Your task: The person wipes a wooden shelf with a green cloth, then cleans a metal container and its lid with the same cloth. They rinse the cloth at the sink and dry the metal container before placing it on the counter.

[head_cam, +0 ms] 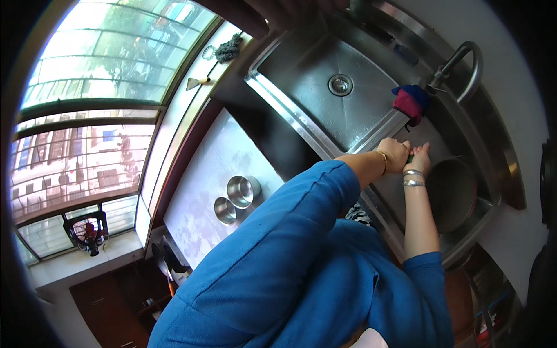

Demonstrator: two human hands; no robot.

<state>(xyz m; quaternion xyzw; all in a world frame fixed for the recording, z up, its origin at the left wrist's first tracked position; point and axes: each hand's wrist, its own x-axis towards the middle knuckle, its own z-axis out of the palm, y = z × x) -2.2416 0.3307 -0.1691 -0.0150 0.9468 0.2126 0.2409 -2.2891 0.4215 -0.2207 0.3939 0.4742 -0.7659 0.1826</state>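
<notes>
My left hand, with a gold bracelet at its wrist, is closed in a fist above the near basin of a steel double sink. Against it presses my right hand, palm side turned up, a metal watch and a bangle on that wrist. A bit of a small green thing shows between the two hands; their fingers hide most of it, so its kind is unclear. Beside my right wrist, a large round dark pan rests in the same basin.
Blue and red cloths drape over the divider by the curved faucet. The far basin has a drain strainer. Two steel pots stand on the left counter. A scraper and dark scouring wool lie on the windowsill.
</notes>
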